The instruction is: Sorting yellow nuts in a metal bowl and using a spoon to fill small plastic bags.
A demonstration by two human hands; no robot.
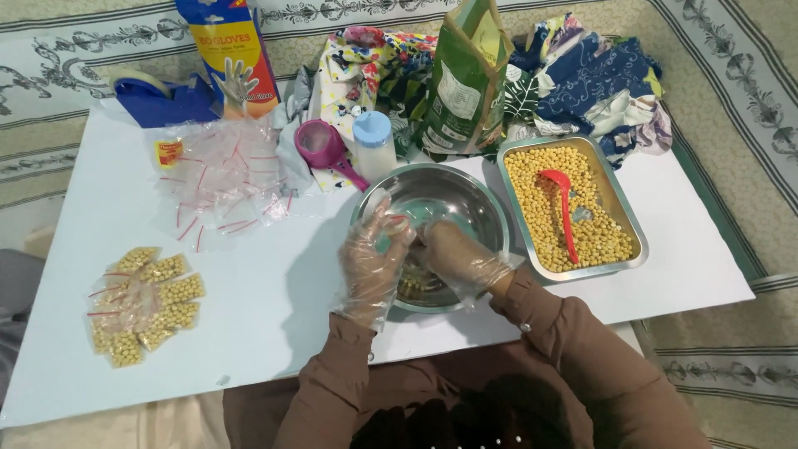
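Both my hands wear clear plastic gloves and meet over a round steel bowl (pixel 465 193). My left hand (pixel 371 264) and my right hand (pixel 460 256) together pinch a small clear zip bag (pixel 413 278) with yellow beans in it, held over the bowl's near rim. A steel tray (pixel 622 214) of yellow beans sits to the right of the bowl, a red spoon (pixel 564 206) lying in it. Filled small bags of beans (pixel 143 303) lie in a heap at the left of the white table (pixel 274 283).
Empty clear zip bags (pixel 223 176) lie at the back left. Behind the bowl stand a pink scoop (pixel 326 148), a small white bottle with blue cap (pixel 373 143), a green pouch (pixel 464 79), a glove box (pixel 231 51), a blue tape dispenser (pixel 158 98) and patterned cloths (pixel 582 75).
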